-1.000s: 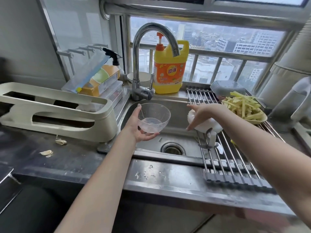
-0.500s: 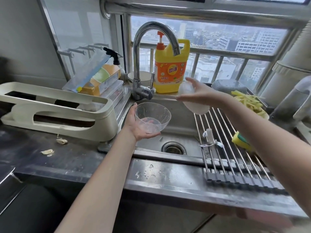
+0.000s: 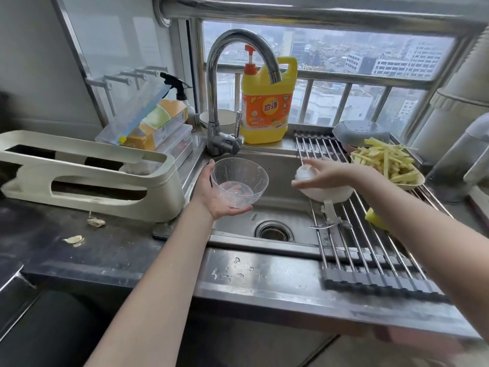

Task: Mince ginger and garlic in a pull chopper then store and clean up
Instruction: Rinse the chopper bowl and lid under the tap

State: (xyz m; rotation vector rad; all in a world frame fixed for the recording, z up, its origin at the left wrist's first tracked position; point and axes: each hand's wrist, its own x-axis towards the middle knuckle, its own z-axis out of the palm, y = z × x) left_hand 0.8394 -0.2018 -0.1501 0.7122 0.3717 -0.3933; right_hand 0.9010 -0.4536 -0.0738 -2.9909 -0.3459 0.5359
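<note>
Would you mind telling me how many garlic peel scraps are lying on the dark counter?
2. One garlic peel scrap lies just in front of the cream rack; the other garlic peel scrap is nearer the counter's front edge. More may be hidden behind the rack.

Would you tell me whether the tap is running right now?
Off: no stream falls from the faucet spout above the clear bowl.

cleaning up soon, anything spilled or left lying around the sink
Yes: two garlic skins lie loose on the dark counter left of the sink, and water droplets sit on the steel front edge. Nothing looks damaged.
</note>
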